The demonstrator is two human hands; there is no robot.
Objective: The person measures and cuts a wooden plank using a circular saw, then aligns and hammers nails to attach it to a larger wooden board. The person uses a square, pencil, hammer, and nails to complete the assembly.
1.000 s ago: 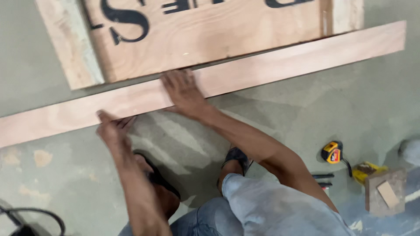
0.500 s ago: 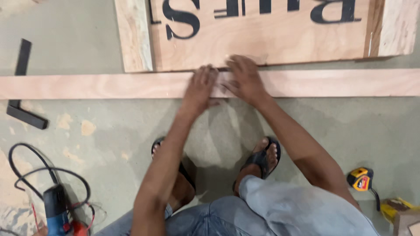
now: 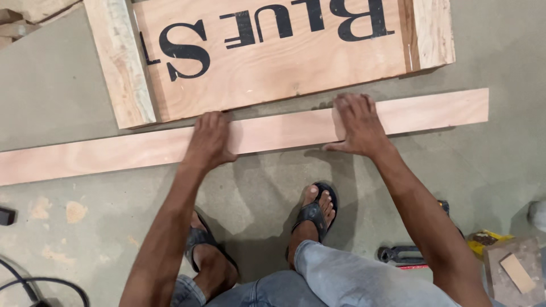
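Under my palms lies the strip (image 3: 273,133), a long thin board flat on the concrete floor (image 3: 68,102), running from far left to past my right hand and tilted a little, its right end higher. My left hand (image 3: 210,139) presses on it, fingers open and spread flat, gripping nothing. My right hand (image 3: 355,125) does the same further along, palm down, fingers straight. Half a second ago the two hands sat nearly together at the strip's middle; now they are well apart, and the strip lies less level than it did. Just beyond my fingertips is the panel (image 3: 267,51), a lettered wooden board whose near edge almost touches the strip. Behind my wrists are my sandalled feet (image 3: 313,213). By my right forearm lie pliers (image 3: 401,254).
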